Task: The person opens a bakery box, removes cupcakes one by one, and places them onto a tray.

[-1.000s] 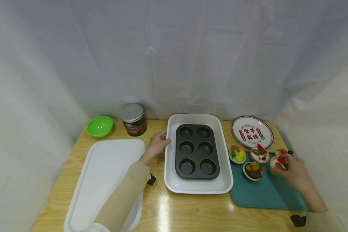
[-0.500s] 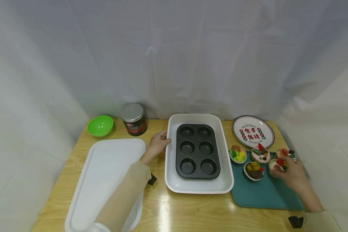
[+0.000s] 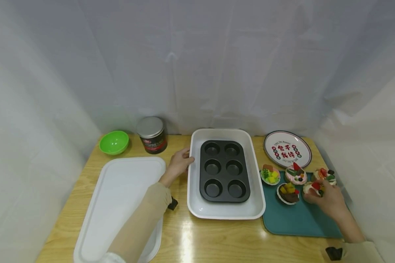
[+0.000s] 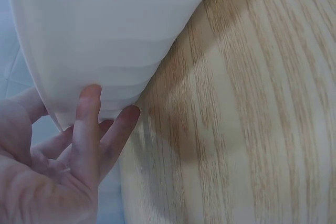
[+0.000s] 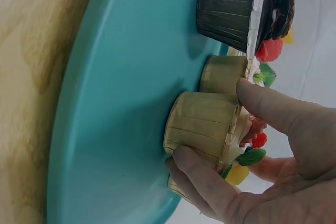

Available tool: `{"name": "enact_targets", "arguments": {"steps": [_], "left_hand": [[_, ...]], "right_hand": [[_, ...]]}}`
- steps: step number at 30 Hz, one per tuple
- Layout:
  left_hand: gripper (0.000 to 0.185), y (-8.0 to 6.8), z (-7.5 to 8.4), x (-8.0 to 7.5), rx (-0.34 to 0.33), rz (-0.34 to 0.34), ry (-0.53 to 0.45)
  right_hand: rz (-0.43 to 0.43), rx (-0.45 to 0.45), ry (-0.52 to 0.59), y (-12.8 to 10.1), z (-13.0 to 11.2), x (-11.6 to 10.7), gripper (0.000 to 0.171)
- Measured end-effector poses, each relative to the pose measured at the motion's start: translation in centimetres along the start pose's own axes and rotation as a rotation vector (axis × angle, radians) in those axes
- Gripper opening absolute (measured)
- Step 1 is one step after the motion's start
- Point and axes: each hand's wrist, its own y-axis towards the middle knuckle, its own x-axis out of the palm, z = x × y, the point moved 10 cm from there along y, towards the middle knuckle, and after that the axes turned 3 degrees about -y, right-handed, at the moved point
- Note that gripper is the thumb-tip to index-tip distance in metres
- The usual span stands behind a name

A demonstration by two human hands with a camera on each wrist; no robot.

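My left hand (image 3: 179, 163) grips the left rim of a deep white tray (image 3: 193, 202), thumb over the edge. In the left wrist view, its fingers (image 4: 89, 111) lie against the tray's outer wall. A dark muffin tin (image 3: 224, 184) with bare cups sits in the tray. Over at the right, my right hand (image 3: 331, 201) pinches a fruit-topped cupcake (image 5: 202, 121) in a tan paper cup, between thumb and fingers. It stands on or just above the teal tray (image 3: 304, 221); which, I cannot tell. Close by are a chocolate cupcake (image 3: 288, 197) and several others.
A flat white tray (image 3: 125, 197) lies at left. Behind it stand a green bowl (image 3: 113, 143) and an espresso tin (image 3: 152, 137). A plate with red characters (image 3: 287, 149) lies behind the cupcakes. White sheeting (image 3: 197, 65) hangs around the table's back and sides.
My right hand has shifted slightly left and toward me with the cupcake, showing more of the one behind it. My left hand stays on the tray's rim.
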Motion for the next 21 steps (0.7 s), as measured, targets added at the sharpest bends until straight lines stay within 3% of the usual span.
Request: {"name": "enact_targets", "arguments": {"steps": [12, 14, 17, 19, 21], "left_hand": [[0.059, 0.2, -0.3, 0.2, 0.001, 0.010, 0.005], [0.058, 0.3, -0.5, 0.4, 0.000, 0.006, 0.004], [0.057, 0.2, -0.4, 0.5, 0.017, 0.002, 0.043], [0.059, 0.1, -0.2, 0.3, 0.049, 0.015, 0.135], [0.064, -0.1, 0.2, -0.1, 0.087, 0.051, 0.256]], "right_hand": [[-0.016, 0.040, 0.010, -0.5, -0.1, 0.0, 0.090], [0.035, 0.041, 0.006, -1.0, -1.0, -0.7, 0.090], [0.199, -0.033, 0.011, -1.9, -3.7, -2.1, 0.082], [0.290, -0.124, 0.015, -2.4, -6.2, -2.8, 0.073], [0.322, -0.209, 0.006, -2.6, -8.8, -2.9, 0.069]]}}
